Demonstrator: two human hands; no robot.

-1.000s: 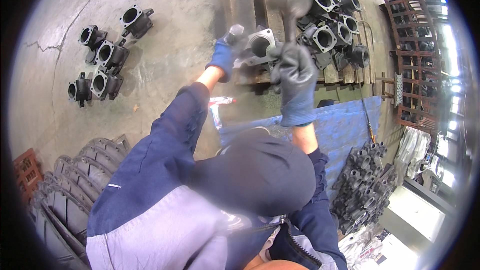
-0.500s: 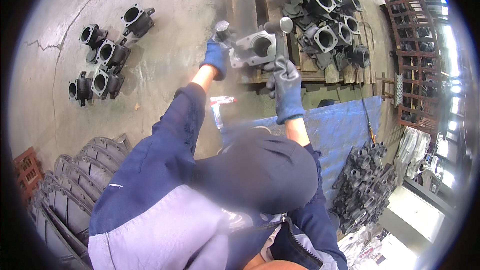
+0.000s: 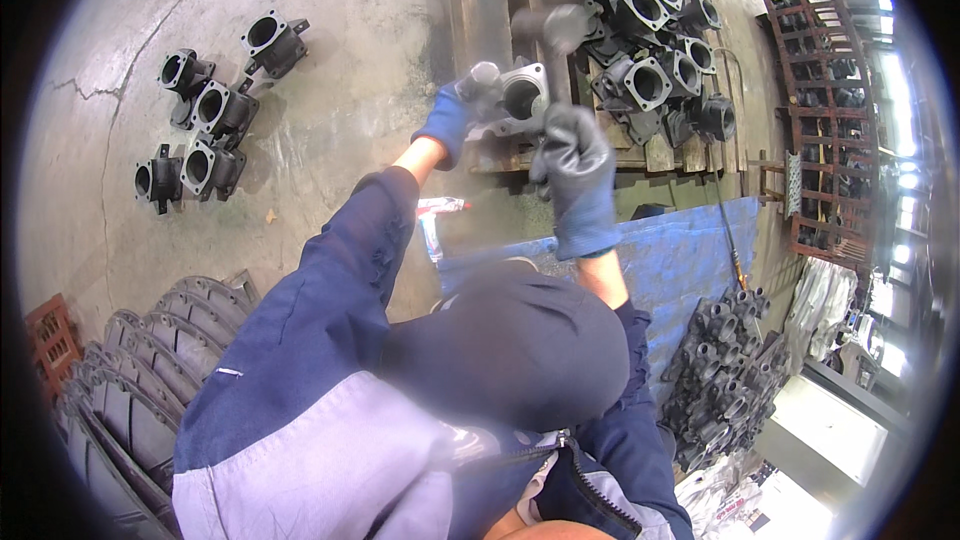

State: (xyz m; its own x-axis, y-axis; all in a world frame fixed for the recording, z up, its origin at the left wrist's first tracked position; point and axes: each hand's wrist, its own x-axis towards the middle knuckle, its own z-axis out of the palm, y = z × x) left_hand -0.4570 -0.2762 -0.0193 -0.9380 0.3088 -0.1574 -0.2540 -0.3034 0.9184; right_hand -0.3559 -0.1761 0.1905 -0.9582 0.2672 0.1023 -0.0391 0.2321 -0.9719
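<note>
Nearest the camera is the person's own dark hood [image 3: 505, 345] and blue jacket sleeve [image 3: 320, 290], with both arms reaching up and away over the concrete floor [image 3: 330, 110]. A blue tarp [image 3: 680, 260] lies just under the right forearm, and a heap of dark metal castings [image 3: 725, 370] sits at its far right edge.

Further out, the right hand [image 3: 575, 170], in a black glove, is closed into a fist around the handle of a hammer whose blurred head [image 3: 560, 28] shows raised above it. The left hand [image 3: 455, 115], in a blue glove, has its fingers wrapped around one end of a grey metal housing [image 3: 515, 100] with a round bore, holding it at the near edge of a wooden pallet [image 3: 490, 0].

Beyond that, the pallet carries a pile of similar black housings [image 3: 650, 40], and a smaller group of black housings [image 3: 210, 110] sits on the floor well apart to the left. A rusty metal rack [image 3: 825, 120] stands far right.

The work looks to be mid-strike: hammering on the grey housing while the left hand steadies it. A next blow calls for a firm left-hand hold, fingers kept away from the struck face, and the hammer brought down square on the part.
</note>
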